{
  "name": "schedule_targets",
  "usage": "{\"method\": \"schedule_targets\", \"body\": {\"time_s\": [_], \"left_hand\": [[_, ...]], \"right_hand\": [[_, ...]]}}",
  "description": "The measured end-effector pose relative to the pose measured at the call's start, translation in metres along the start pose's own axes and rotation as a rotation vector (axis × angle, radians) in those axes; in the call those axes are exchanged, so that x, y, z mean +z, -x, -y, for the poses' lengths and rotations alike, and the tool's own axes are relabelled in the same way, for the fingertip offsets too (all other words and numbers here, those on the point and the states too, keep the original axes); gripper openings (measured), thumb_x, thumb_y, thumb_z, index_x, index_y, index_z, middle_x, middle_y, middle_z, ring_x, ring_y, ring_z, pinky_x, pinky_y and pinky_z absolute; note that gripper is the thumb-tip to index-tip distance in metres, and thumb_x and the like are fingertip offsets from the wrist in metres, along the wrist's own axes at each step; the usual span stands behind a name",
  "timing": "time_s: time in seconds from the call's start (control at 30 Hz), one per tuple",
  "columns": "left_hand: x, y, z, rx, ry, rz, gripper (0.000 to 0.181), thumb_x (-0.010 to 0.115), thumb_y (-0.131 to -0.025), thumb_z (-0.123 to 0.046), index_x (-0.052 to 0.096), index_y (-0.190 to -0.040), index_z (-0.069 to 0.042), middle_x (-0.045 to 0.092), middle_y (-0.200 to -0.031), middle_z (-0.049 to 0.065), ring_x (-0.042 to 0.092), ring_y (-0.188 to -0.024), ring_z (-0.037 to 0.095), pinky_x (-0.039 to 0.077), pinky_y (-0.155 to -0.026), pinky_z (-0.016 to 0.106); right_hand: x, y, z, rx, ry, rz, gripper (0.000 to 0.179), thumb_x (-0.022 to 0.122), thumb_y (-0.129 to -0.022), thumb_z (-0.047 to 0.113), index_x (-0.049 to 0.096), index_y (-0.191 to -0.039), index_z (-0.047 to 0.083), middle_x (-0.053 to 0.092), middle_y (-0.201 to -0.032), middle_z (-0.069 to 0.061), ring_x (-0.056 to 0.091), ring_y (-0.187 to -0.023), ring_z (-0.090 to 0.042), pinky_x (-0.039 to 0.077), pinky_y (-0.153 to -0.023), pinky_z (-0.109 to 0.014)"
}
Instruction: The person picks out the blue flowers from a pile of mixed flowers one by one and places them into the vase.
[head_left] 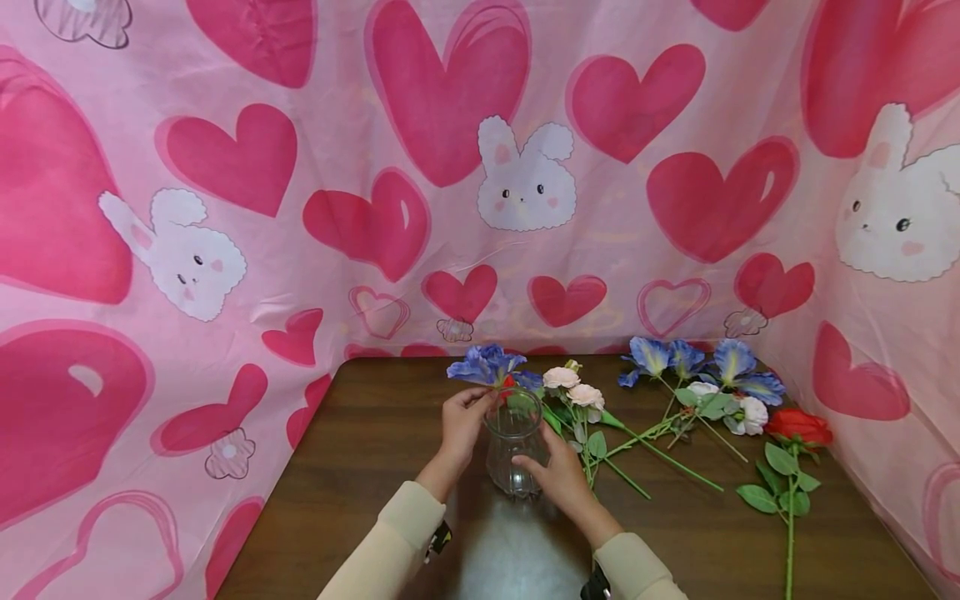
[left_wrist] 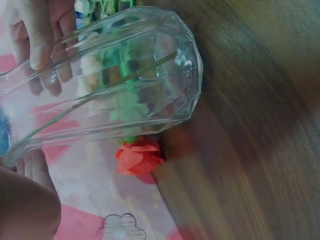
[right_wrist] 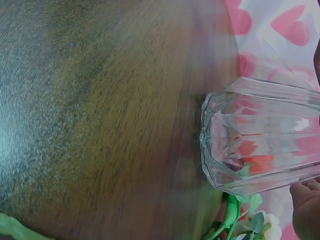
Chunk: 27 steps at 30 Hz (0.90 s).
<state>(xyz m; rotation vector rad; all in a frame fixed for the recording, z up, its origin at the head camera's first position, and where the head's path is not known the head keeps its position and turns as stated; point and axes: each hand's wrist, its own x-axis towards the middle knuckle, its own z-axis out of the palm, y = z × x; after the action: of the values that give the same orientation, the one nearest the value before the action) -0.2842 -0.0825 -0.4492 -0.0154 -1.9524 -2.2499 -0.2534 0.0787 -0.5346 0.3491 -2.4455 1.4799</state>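
Note:
A clear glass vase [head_left: 513, 454] stands upright in front of me on the table. My right hand [head_left: 562, 471] grips its right side, thumb toward me and fingers around the back. At the rim, my left hand [head_left: 465, 425] pinches a blue iris [head_left: 487, 365] by thumb and fingertips. A thin stem [left_wrist: 95, 96] shows through the glass in the left wrist view, slanting from the mouth down to the base. A red rose [left_wrist: 139, 156] lies behind the vase, mostly hidden by it in the head view.
Pale pink roses [head_left: 581, 392] with green stems lie right behind my right hand. Farther right are more blue irises [head_left: 731, 362], white flowers [head_left: 750, 414] and a large red rose [head_left: 798, 427]. A pink heart-print cloth [head_left: 600, 208] hangs around the wooden table [head_left: 337, 492].

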Motion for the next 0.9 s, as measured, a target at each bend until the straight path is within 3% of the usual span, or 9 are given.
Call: {"method": "schedule_targets", "body": {"time_s": [0.2,0.4,0.5,0.6,0.7,0.77,0.9], "left_hand": [[-0.004,0.003,0.002,-0.014,-0.01,0.027,0.023,0.066,-0.091,-0.003,0.065,-0.102,0.017,0.069,-0.092,0.027,0.07,-0.083,0.027,0.055,-0.07,0.028],[-0.013,0.008,0.005,-0.044,-0.03,0.056,0.028,0.064,-0.093,-0.008,0.063,-0.107,0.016,0.069,-0.098,0.023,0.066,-0.083,0.018,0.054,-0.071,0.027],[-0.02,0.005,0.019,-0.036,-0.001,0.093,0.029,0.061,-0.095,-0.007,0.059,-0.111,0.018,0.068,-0.101,0.022,0.065,-0.088,0.017,0.055,-0.077,0.029],[-0.029,0.002,0.037,0.014,0.017,0.167,0.031,0.056,-0.097,-0.003,0.054,-0.119,0.019,0.064,-0.111,0.027,0.064,-0.098,0.019,0.052,-0.085,0.03],[-0.036,0.003,0.049,0.089,0.001,0.285,0.037,0.054,-0.097,0.0,0.046,-0.128,0.018,0.054,-0.126,0.033,0.058,-0.113,0.024,0.047,-0.093,0.027],[-0.039,0.005,0.054,0.124,-0.011,0.368,0.044,0.056,-0.096,0.001,0.041,-0.133,0.017,0.048,-0.132,0.035,0.052,-0.121,0.03,0.044,-0.097,0.027],[-0.041,0.007,0.064,0.161,-0.025,0.49,0.061,0.068,-0.091,-0.009,0.036,-0.138,0.015,0.043,-0.139,0.034,0.044,-0.129,0.04,0.038,-0.105,0.04]], "right_hand": [[0.001,0.0,-0.002,-0.025,-0.003,-0.006,0.073,0.083,-0.076,0.019,0.05,-0.14,0.005,0.06,-0.129,-0.016,0.055,-0.118,-0.035,0.045,-0.094,-0.053],[0.001,0.001,-0.004,-0.048,-0.006,-0.013,0.073,0.082,-0.077,0.02,0.049,-0.14,0.005,0.061,-0.128,-0.015,0.056,-0.117,-0.034,0.045,-0.094,-0.053],[0.0,0.001,-0.003,-0.047,0.0,-0.018,0.073,0.083,-0.077,0.019,0.05,-0.14,0.005,0.06,-0.129,-0.016,0.056,-0.117,-0.035,0.045,-0.094,-0.053],[0.0,0.001,-0.003,-0.055,0.006,-0.024,0.073,0.083,-0.077,0.019,0.05,-0.14,0.004,0.06,-0.128,-0.017,0.056,-0.117,-0.036,0.045,-0.094,-0.053],[0.0,0.002,-0.003,-0.056,0.001,-0.027,0.073,0.083,-0.076,0.02,0.05,-0.14,0.005,0.061,-0.127,-0.017,0.057,-0.116,-0.036,0.046,-0.093,-0.053],[0.0,0.002,-0.003,-0.05,-0.014,-0.028,0.073,0.083,-0.076,0.02,0.05,-0.14,0.006,0.061,-0.128,-0.017,0.056,-0.117,-0.036,0.045,-0.094,-0.053],[0.001,0.002,-0.005,-0.055,-0.028,-0.023,0.072,0.082,-0.078,0.021,0.049,-0.141,0.006,0.059,-0.13,-0.016,0.055,-0.119,-0.036,0.044,-0.095,-0.054]]}}
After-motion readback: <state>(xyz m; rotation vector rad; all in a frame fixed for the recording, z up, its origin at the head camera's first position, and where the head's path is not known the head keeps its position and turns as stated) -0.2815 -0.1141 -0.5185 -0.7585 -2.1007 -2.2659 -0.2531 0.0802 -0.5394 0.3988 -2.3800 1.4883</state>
